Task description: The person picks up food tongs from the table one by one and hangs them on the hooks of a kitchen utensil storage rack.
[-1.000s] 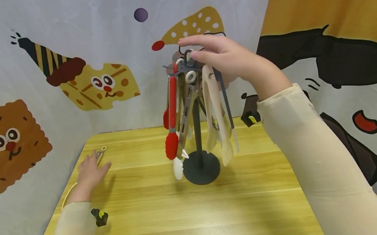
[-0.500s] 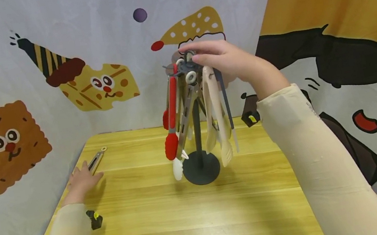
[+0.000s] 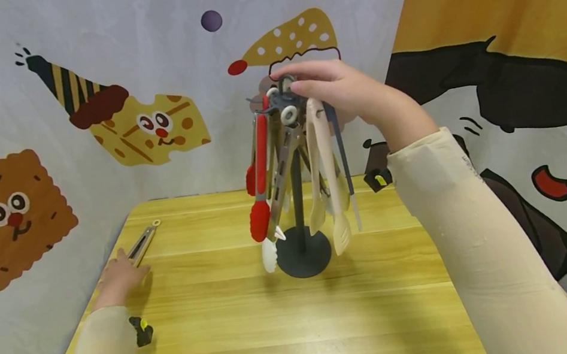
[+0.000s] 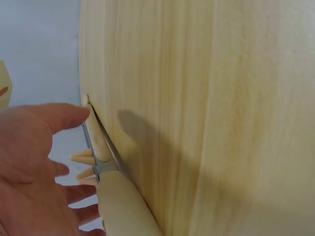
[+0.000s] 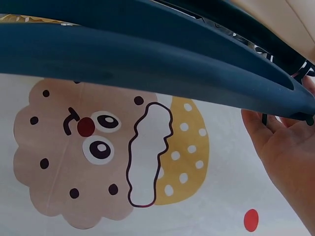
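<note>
Silver tongs with cream grips (image 3: 143, 244) lie near the table's left edge. My left hand (image 3: 119, 280) is at their near end; in the left wrist view its thumb and spread fingers stand on either side of the tongs (image 4: 101, 135). At the centre, a dark round-based stand (image 3: 304, 259) carries several hanging tongs, among them red-gripped tongs (image 3: 259, 162) and cream tongs (image 3: 329, 164). My right hand (image 3: 338, 87) lies over the top of this stand, fingers extended and thumb by the top loop. Dark blue tongs (image 5: 147, 69) cross the right wrist view beside that hand.
The wooden table (image 3: 305, 331) backs onto a pale curtain (image 3: 153, 26) with cartoon prints. The stand rises mid-table, with tong heads hanging around its pole. A black wrist camera (image 3: 143, 331) sits beside the left sleeve.
My left hand has drawn back left and toward me along the tongs, uncovering more of them. My right hand has lowered slightly onto the stand's top.
</note>
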`<state>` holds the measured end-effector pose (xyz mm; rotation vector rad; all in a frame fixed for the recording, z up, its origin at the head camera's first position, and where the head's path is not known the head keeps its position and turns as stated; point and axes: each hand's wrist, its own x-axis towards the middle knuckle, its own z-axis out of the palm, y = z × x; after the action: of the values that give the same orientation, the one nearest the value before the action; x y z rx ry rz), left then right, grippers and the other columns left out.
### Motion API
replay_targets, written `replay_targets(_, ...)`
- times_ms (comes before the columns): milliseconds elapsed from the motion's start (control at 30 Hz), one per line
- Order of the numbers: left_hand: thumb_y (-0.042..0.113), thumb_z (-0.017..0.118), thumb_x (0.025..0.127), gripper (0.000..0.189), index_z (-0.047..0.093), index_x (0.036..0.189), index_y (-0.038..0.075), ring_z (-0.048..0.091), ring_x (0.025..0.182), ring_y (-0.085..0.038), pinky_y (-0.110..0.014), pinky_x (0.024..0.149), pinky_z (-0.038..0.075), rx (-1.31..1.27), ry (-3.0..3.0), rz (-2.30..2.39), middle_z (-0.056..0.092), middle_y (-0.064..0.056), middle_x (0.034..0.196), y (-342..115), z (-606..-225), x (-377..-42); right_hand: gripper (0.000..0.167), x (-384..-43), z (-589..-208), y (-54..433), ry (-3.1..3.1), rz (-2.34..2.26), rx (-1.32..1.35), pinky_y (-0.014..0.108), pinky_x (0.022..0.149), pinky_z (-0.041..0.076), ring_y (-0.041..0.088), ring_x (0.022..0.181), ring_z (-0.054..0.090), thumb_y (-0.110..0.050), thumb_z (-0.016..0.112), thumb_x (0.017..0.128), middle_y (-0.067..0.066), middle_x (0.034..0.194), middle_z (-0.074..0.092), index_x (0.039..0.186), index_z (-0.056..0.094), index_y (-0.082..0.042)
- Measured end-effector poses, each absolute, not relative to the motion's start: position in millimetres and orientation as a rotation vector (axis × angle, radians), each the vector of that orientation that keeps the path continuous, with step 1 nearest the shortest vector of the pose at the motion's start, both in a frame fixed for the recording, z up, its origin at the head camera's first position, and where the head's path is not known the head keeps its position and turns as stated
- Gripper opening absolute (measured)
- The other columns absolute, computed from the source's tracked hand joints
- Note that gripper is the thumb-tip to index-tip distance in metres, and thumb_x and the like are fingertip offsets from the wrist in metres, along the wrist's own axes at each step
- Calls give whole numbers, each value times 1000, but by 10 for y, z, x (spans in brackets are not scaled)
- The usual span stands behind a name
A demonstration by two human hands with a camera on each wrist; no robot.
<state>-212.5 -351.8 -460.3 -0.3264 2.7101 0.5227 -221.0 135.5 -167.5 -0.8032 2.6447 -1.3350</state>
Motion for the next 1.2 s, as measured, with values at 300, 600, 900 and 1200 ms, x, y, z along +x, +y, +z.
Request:
replay_targets(300, 21, 42, 91, 63, 24, 133, -23, 30, 109, -64, -63, 79, 38, -411, 2754, 540, 28, -49, 122, -3578, -4607, -2061, 39, -2195, -1664, 1340, 2650, -1338, -758, 52, 93, 44, 21, 122, 39, -34, 45, 99, 0, 140, 41, 137, 49, -32)
replay_targets(600, 16, 36, 94, 54, 32, 134, -20, 27, 108, -63, -58, 74, 39, -441, 2726, 551, 23, -50, 123, -3648, -4636, -2046, 39, -2180, -1664, 1334, 2656, -1336, -758, 50, 97, 42, 21, 122, 40, -32, 45, 99, -1, 142, 40, 138, 48, -30)
replay_targets(900, 14, 38, 91, 48, 39, 125, -20, 29, 106, -63, -59, 75, 38, -421, 2739, 537, 26, -49, 119, -3722, -4674, -2059, 40, -2119, -1641, 1320, 2707, -1278, -671, 53, 76, 53, 27, 118, 44, -38, 43, 99, 2, 142, 39, 139, 45, -37)
replay_targets(1200, 14, 42, 87, 33, 59, 89, -14, 47, 93, -55, -53, 74, 41, -335, 2811, 417, 49, -43, 103, -3718, -4610, -2041, 42, -2063, -1633, 1280, 2796, -1215, -668, 49, 86, 48, 24, 116, 45, -38, 43, 99, 2, 140, 46, 140, 44, -32)
